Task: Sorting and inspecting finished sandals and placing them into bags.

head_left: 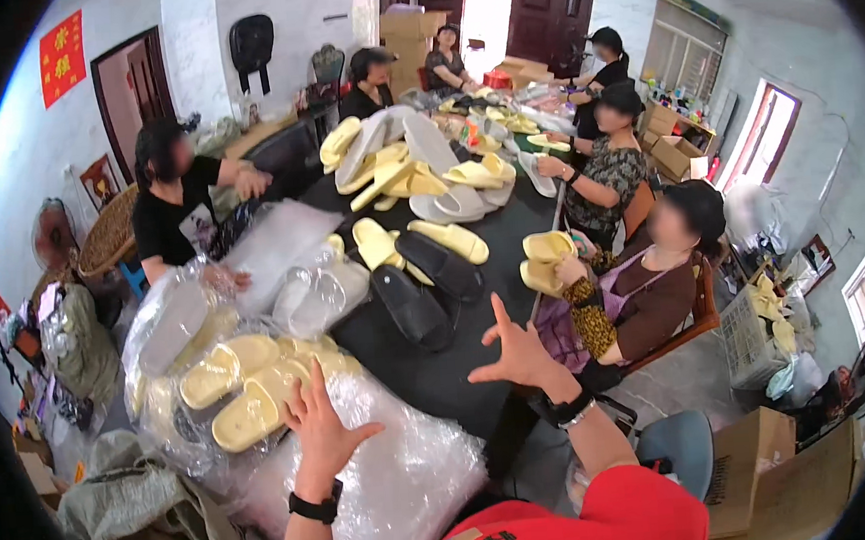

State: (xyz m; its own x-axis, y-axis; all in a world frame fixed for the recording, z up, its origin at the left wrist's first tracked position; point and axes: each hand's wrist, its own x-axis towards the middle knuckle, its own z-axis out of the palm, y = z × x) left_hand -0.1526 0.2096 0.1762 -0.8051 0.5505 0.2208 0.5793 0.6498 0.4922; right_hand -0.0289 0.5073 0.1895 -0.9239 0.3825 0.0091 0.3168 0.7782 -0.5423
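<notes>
My left hand (326, 433) is raised over a stack of clear plastic bags (406, 462), fingers spread and nothing in them. Just beyond it lies a pair of yellow slippers (261, 397) among clear wrapping. My right hand (515, 353) is held up at the table's right side, also empty, with thumb and fingers apart. Nearest to it is a pair of black slippers (415, 306) on the dark tabletop (390, 373). Grey slippers in clear plastic (319, 296) sit left of the black pair. Each of my wrists wears a dark band.
A large heap of yellow and grey slippers (415, 161) covers the table's far part. At the right, a person (645, 295) holds yellow slippers (546, 262); another person (182, 197) is at the left. Cardboard boxes (757, 458) stand at lower right, a grey-green sack (148, 511) at lower left.
</notes>
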